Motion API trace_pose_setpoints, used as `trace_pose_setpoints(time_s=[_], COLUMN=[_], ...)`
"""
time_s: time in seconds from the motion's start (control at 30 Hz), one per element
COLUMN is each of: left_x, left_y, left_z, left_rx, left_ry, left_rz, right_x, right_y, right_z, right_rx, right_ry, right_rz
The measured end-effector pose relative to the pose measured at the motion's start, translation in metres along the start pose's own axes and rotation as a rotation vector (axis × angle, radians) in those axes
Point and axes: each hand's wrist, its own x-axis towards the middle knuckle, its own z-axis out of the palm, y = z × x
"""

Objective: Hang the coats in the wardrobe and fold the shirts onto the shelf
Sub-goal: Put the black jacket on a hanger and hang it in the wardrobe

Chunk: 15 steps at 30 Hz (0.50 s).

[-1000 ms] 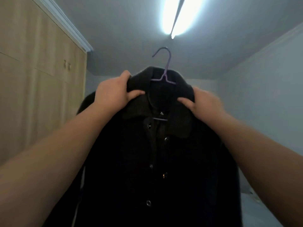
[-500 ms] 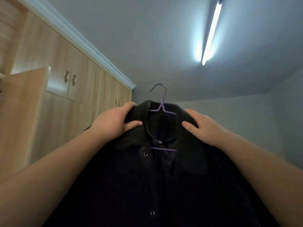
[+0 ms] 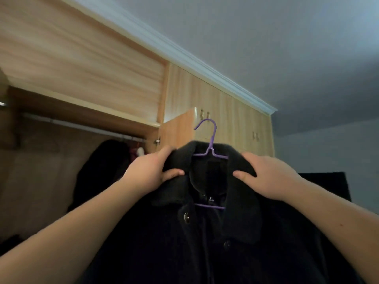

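Our left hand (image 3: 150,171) and right hand (image 3: 266,173) gripping the dark coat (image 3: 205,242) by its shoulders, purple hanger (image 3: 209,144) inside, open wardrobe (image 3: 82,140) to the left

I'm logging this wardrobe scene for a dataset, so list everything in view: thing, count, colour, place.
coat: 1, black, buttoned, held up at centre
hanger: 1, purple, inside the coat, hook above the collar
rail: 1, metal, across the open wardrobe at left
hung garment: 1, dark, on the rail
wardrobe door: 1, light wood, open, behind the coat
upper cupboards: light wood, under the cornice
left hand: grips the collar's left side
right hand: grips the collar's right side
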Motion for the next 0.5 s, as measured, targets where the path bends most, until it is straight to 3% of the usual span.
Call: trace_pose_setpoints(time_s=[0.37, 0.5], left_x=[-0.027, -0.008], left_y=[-0.247, -0.306], left_z=[-0.044, -0.035], left_rx=[0.268, 0.381], left_ry=[-0.032, 0.036], left_rz=[-0.143, -0.193], right_x=[0.153, 0.205], right_y=[-0.192, -0.232], right_z=[0.154, 0.198], right_rx=[0.085, 0.07], right_ry=[0.214, 0.284], right_rz=[-0.095, -0.077])
